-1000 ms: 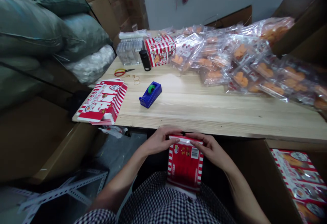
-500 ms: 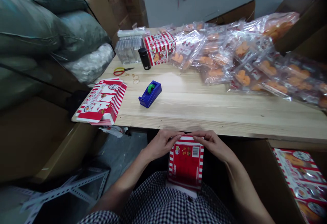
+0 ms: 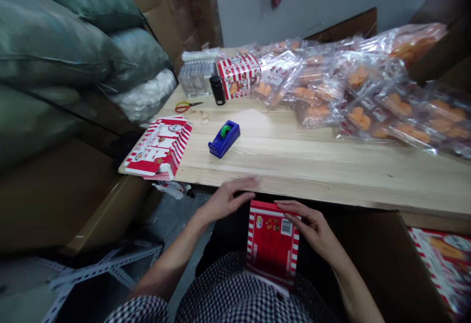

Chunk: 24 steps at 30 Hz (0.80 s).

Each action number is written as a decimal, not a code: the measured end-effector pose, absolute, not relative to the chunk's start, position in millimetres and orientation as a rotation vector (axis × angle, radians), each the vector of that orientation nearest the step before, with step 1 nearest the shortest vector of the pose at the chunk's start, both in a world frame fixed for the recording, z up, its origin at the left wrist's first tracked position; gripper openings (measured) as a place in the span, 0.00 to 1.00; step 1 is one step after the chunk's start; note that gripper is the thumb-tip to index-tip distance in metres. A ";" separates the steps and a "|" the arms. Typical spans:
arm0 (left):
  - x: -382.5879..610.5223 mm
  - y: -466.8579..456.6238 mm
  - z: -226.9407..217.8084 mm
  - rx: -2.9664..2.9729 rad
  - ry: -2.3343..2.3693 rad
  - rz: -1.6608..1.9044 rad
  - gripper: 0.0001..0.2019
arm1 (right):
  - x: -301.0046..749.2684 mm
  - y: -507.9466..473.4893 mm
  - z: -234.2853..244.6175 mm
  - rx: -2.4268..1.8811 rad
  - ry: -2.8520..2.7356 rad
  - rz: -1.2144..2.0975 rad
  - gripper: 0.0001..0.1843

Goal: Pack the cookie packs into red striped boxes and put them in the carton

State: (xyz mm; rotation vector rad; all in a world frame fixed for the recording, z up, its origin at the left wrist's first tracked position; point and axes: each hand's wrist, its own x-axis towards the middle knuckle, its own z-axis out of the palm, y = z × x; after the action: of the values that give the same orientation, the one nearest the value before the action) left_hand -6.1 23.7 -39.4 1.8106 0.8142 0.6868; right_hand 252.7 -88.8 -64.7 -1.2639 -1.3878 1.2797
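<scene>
A red box (image 3: pixel 273 244) with striped white edges and a barcode stands upright against my body, below the table's front edge. My right hand (image 3: pixel 307 222) grips its upper right corner, thumb on the printed face and fingers along the top. My left hand (image 3: pixel 230 198) is off the box, just left of its top edge, with thumb and fingers apart and nothing between them; its fingertips are blurred. Beyond the hands, a blue tape dispenser (image 3: pixel 224 140) with a green roll core sits on the table.
Flat striped cartons (image 3: pixel 158 146) are stacked at the table's left corner. Scissors (image 3: pixel 187 106), a black bottle (image 3: pixel 217 91) and a striped box (image 3: pixel 239 77) lie further back. Plastic bags with orange pieces (image 3: pixel 360 117) cover the back right. An open carton (image 3: pixel 371 259) stands at my right.
My left hand has let go of the box's top edge and moved slightly up and left, its fingers opening. My right hand stays on the box. The view has shifted a little.
</scene>
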 end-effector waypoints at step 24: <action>-67.3 136.8 -68.7 1.166 1.311 1.207 0.16 | 251.0 -86.8 -66.5 -1.282 -1.507 1.159 0.14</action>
State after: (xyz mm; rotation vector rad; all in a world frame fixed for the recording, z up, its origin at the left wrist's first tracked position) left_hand -67.3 136.8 -68.7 1.1664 1.3112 1.2071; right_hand 251.0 -86.8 -66.5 -1.2819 -1.5074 1.1590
